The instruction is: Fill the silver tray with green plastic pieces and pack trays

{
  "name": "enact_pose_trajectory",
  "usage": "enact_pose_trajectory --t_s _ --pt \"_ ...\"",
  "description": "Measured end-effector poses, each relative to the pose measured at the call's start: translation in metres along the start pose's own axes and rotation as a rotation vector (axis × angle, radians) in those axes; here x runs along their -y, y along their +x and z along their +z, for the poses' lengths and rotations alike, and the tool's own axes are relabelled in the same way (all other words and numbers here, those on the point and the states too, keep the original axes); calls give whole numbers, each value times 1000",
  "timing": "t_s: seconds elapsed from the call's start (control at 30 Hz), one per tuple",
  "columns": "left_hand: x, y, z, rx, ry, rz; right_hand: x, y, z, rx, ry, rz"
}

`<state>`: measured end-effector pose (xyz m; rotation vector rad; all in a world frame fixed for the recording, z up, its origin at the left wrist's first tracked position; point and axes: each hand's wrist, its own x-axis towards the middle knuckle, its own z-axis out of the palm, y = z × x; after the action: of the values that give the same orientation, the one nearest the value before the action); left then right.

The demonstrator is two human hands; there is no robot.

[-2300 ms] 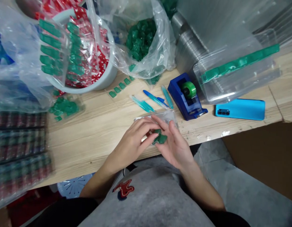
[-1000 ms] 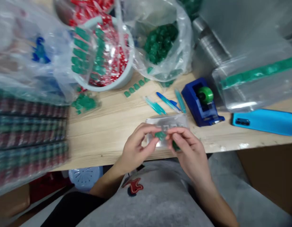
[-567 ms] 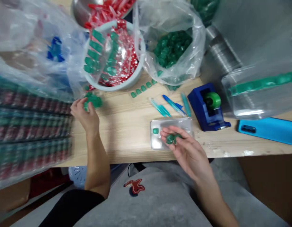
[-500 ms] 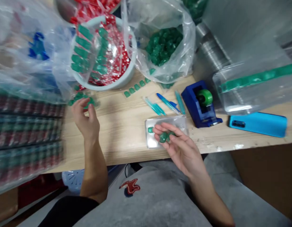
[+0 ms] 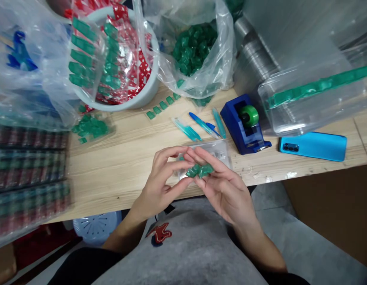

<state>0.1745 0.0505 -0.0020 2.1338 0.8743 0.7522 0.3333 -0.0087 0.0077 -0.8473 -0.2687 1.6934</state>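
Observation:
My right hand (image 5: 226, 184) holds a few small translucent green plastic pieces (image 5: 200, 170) on its curled fingers. From the left, my left hand (image 5: 161, 178) meets it, thumb and fingertips closed at the edge of the same pieces; how many it grips is hidden. Under both hands lies a shallow clear plastic tray (image 5: 223, 152), partly covered by the fingers. Farther left, a loose pile of green pieces (image 5: 91, 127) rests on a clear bag. A slanting row of green pieces (image 5: 163, 105) lies beyond the tray.
Behind are a pale tub (image 5: 155, 75) of red packets and a clear bag (image 5: 225, 75) of green pieces. Pens (image 5: 203, 124), a blue tape dispenser (image 5: 241, 126) and a blue phone (image 5: 317, 146) lie to the right. Packed trays (image 5: 29, 170) stand at the left.
My left hand has moved right, from the loose green pile to my right hand over the tray. My right hand still holds green pieces. The view has shifted slightly.

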Motion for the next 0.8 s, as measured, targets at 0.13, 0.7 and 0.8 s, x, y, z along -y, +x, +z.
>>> enact_pose_trajectory --t_s 0.13,0.7,0.8 --pt "-10 2 2 -63 28 8 0 -3 0 2 8 -17" --pt "-21 11 16 -23 537 259 -16 -7 -10 -60 -632 -253" --pt "-21 10 18 -44 708 224 -21 -6 -14 -107 -734 -254"
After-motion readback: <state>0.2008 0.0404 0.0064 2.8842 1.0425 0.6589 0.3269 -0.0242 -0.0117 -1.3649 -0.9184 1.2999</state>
